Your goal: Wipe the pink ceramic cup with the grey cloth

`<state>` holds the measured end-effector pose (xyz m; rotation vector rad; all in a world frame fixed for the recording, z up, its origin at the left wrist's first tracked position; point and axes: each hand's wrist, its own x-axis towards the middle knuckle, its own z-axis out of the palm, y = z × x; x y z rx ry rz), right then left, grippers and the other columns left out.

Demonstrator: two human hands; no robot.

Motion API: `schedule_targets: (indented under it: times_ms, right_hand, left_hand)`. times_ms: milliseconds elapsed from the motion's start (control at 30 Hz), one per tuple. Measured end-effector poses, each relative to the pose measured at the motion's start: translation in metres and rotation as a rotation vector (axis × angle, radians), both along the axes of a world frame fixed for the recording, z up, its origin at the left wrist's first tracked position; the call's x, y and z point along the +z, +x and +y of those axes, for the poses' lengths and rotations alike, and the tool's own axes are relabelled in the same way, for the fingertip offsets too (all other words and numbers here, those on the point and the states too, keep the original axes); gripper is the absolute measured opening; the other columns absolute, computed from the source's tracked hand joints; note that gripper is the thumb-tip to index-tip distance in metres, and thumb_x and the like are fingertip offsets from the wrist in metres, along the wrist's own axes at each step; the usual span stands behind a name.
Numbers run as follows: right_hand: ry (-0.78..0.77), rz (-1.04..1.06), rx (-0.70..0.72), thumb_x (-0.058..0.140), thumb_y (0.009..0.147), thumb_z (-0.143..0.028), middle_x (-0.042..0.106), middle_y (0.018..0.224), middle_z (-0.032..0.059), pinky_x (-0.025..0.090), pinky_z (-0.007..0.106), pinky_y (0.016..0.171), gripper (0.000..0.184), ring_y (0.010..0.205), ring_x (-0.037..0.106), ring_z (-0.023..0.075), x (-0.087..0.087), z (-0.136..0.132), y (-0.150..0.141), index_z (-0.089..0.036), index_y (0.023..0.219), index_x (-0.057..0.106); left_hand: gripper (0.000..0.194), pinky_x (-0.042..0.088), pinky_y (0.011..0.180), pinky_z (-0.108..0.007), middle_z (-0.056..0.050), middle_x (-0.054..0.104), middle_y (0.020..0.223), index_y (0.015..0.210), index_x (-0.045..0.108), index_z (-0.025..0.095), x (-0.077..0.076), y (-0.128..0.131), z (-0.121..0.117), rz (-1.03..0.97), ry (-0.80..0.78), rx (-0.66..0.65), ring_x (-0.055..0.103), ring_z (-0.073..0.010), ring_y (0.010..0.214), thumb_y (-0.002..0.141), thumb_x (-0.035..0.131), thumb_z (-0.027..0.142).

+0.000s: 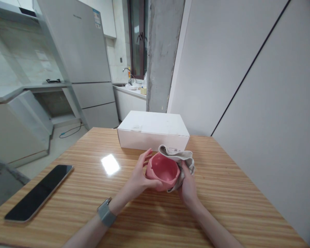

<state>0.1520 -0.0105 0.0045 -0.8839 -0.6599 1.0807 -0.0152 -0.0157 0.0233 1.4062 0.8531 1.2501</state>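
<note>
In the lower centre of the frame, a pink faceted bowl [164, 168] is tilted with its opening toward the camera. The left hand [141, 176], reaching up from the lower left, grips the bowl's left side, thumb on the near wall, fingers spread behind; the right hand [189, 187], angled in from the lower right, clutches a grey cloth [187, 157] against its right side.

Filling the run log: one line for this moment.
left hand: holds pink bowl | right hand: holds grey cloth against bowl | white box: beyond bowl | phone: on table, left
</note>
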Motion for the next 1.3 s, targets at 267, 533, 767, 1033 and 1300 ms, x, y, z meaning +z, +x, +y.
schedule_targets:
  times_ms: [267,533,767,1033,1300]
  right_hand:
    - [-0.037,0.1,0.134,0.066,0.075,-0.047,0.073,0.099,0.0033,0.046,0.04,0.094,0.037,0.105,0.063,0.0255,0.008,0.002,0.0,-0.02,0.1,0.069]
    - [-0.073,0.1,0.179,0.067,0.072,-0.053,0.074,0.097,0.0031,0.051,0.038,0.09,0.041,0.102,0.064,0.0263,0.011,-0.004,-0.01,-0.021,0.097,0.071]
    - [-0.049,0.025,0.048,0.07,0.07,-0.051,0.066,0.117,0.0012,0.044,0.036,0.099,0.049,0.117,0.054,0.0225,-0.009,-0.008,-0.007,-0.023,0.11,0.066]
    - [-0.119,0.093,0.295,0.063,0.072,-0.064,0.071,0.105,0.005,0.047,0.04,0.094,0.055,0.108,0.06,0.0263,0.0,-0.012,-0.007,-0.02,0.105,0.069]
    - [-0.025,-0.009,0.376,0.067,0.073,-0.056,0.065,0.119,0.0035,0.035,0.039,0.106,0.046,0.119,0.053,0.0234,-0.011,-0.014,-0.013,-0.025,0.106,0.068]
  left_hand:
    - [0.095,0.042,0.095,-0.04,-0.011,0.055,0.121,0.127,0.052,0.023,0.012,-0.01,-0.001,0.273,0.156,0.033,0.053,-0.0314,0.111,0.039,0.09,0.023]
    - [0.058,0.047,0.081,-0.032,-0.012,0.066,0.111,0.112,0.061,0.016,0.0,0.001,0.004,-0.071,-0.227,0.139,0.061,-0.0254,0.098,0.059,0.08,0.03]
    - [0.049,0.048,0.073,-0.027,-0.014,0.062,0.113,0.109,0.06,0.013,-0.001,0.018,-0.01,-0.447,-0.494,-0.08,0.061,-0.0205,0.093,0.071,0.072,0.043]
    - [0.06,0.049,0.068,-0.026,-0.011,0.058,0.115,0.116,0.056,0.018,-0.004,0.018,-0.015,-0.3,-0.535,-0.205,0.062,-0.0182,0.088,0.062,0.08,0.031]
    - [0.048,0.052,0.079,-0.035,-0.014,0.067,0.101,0.109,0.059,0.011,0.0,0.014,-0.008,-0.54,-0.617,-0.158,0.065,-0.0213,0.086,0.074,0.07,0.042]
